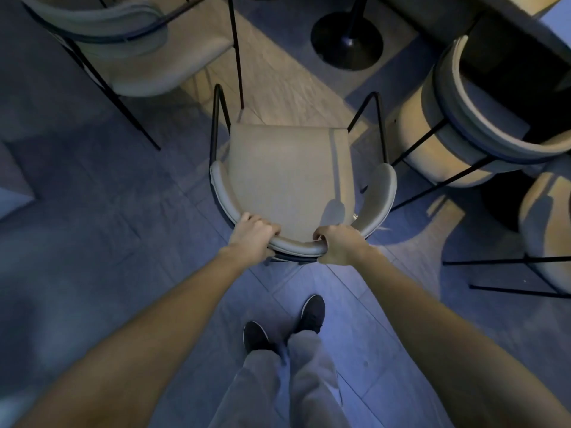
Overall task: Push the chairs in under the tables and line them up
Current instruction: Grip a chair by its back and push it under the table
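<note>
A beige padded chair (287, 174) with a curved backrest and thin black metal legs stands straight in front of me, its seat facing away. My left hand (251, 234) grips the backrest's rim left of centre, fingers curled over the top. My right hand (338, 244) grips the same rim right of centre. Beyond the chair stands a table's round black pedestal base (346, 41); the tabletop edge (463, 13) shows at the top right.
A matching chair (123, 41) stands at the upper left, another (482, 118) at the right by the table, and a third (547, 230) at the right edge. My feet in dark shoes (312, 313) are on the tiled floor behind the chair.
</note>
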The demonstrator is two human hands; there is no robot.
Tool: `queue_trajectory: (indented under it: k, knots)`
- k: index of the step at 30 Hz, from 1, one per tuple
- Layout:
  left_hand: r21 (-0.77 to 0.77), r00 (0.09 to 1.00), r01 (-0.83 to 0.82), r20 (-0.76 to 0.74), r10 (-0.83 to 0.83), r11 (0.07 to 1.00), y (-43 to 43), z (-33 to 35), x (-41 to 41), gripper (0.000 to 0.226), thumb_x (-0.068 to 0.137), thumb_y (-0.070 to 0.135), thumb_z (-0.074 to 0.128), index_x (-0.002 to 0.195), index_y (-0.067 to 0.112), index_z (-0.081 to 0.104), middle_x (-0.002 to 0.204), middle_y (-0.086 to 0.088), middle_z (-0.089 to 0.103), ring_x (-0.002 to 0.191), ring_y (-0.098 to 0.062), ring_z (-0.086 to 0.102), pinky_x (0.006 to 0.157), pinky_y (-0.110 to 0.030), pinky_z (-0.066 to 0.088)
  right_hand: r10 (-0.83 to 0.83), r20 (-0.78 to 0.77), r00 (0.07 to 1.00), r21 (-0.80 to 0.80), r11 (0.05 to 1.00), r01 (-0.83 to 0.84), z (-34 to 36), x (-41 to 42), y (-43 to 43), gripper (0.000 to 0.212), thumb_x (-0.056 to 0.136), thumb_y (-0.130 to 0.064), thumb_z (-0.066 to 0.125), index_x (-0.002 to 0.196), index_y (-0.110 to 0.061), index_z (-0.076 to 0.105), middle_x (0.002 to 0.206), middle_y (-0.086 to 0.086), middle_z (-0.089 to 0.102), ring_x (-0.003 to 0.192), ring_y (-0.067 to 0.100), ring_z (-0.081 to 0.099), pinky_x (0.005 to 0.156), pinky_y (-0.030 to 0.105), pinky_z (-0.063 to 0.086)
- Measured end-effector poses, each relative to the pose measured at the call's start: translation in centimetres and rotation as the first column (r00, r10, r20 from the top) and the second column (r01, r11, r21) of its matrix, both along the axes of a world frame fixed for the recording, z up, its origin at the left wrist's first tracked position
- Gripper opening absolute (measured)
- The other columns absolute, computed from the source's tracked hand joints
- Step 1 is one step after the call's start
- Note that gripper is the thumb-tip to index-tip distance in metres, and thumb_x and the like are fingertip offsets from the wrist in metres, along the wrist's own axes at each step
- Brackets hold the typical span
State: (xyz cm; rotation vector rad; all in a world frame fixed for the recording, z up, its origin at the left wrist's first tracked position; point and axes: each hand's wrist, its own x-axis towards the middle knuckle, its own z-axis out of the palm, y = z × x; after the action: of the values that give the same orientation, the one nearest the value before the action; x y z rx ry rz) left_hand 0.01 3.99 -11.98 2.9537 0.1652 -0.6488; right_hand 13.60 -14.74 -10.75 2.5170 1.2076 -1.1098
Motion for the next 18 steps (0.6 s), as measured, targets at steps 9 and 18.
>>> queue_trajectory:
  k: [9,18]
  knots:
    - [-0.506,0.523,-0.71,0.085,0.848,0.489,2.1,3.4,-2.7,0.049,0.081,0.055,0.071,0.099,0.014,0.052,0.103,-0.008,0.06,0.101,-0.029,0.058,0.08,-0.035,0.046,-0.671,-0.114,0.733,0.318,0.674,0.667,3.6,-0.1,-3.1,0.036,0.09,-0.044,0.064,0.074,-0.012,0.062,0.075,0.005,0.066,0.079,0.026,0.063,0.07,0.036,0.05]
    - [-0.366,-0.055,-0.665,-0.846,0.531,-0.651,-1.7,3.1,-0.1,0.079,0.083,0.049,0.075,0.145,0.018,0.038,0.154,-0.017,0.034,0.131,-0.043,0.045,0.084,-0.057,0.055,-0.769,-0.588,-0.252,-0.272,-0.106,0.957,1.1,-2.3,-4.1,0.061,0.084,-0.041,0.076,0.127,-0.004,0.053,0.121,0.019,0.055,0.096,0.035,0.065,0.072,0.052,0.062]
